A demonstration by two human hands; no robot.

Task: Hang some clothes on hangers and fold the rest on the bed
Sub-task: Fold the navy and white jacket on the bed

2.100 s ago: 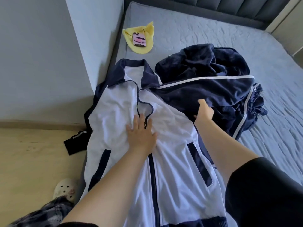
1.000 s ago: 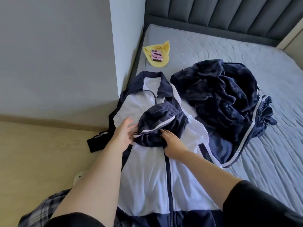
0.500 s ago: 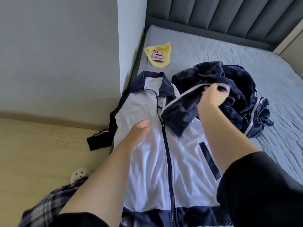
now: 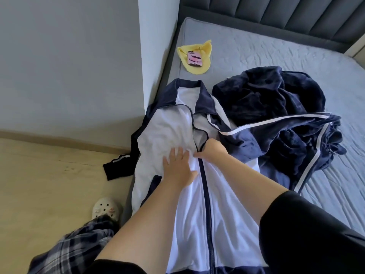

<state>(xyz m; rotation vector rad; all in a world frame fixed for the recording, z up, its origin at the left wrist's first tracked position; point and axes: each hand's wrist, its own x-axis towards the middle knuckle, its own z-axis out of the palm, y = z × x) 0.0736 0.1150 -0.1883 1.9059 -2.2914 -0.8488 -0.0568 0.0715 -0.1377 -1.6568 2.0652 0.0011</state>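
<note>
— On the near corner of the bed point(image 4: 276, 46), what is being worked on?
— A white and navy track jacket point(image 4: 227, 224) is laid out front-up, collar towards the headboard point(image 4: 276, 16). Its zip point(image 4: 205, 194) is closed from the hem up to the chest and open above that. One cuff point(image 4: 116, 165) is hung over the bed's edge towards the floor point(image 4: 49, 184)
— How are the hands placed?
— The left hand point(image 4: 178, 165) is laid flat on the white chest panel just beside the zip, fingers straight and spread, with nothing held. The right hand point(image 4: 212, 150) is set where the closed part of the zip ends. Its fingers are curled in and seemingly pinched on the zip there, and the pull itself is hidden under them
— Which step is judged to be in hand?
— The jacket is probably being zipped or smoothed before it is folded or hung; which of the two is meant cannot be told
— What can be counted as done?
— Very little. No folded garment and no hanger are to be seen
— And what is left?
— A heap of navy clothes point(image 4: 266, 99) with white stripes lies crumpled just beside the jacket, partly overlapping its side, and is yet to be sorted. A yellow cloth point(image 4: 199, 66), with a phone in a pink case point(image 4: 194, 58) laid on it, is set apart nearer the headboard; whether it is counted among the clothes cannot be told
</note>
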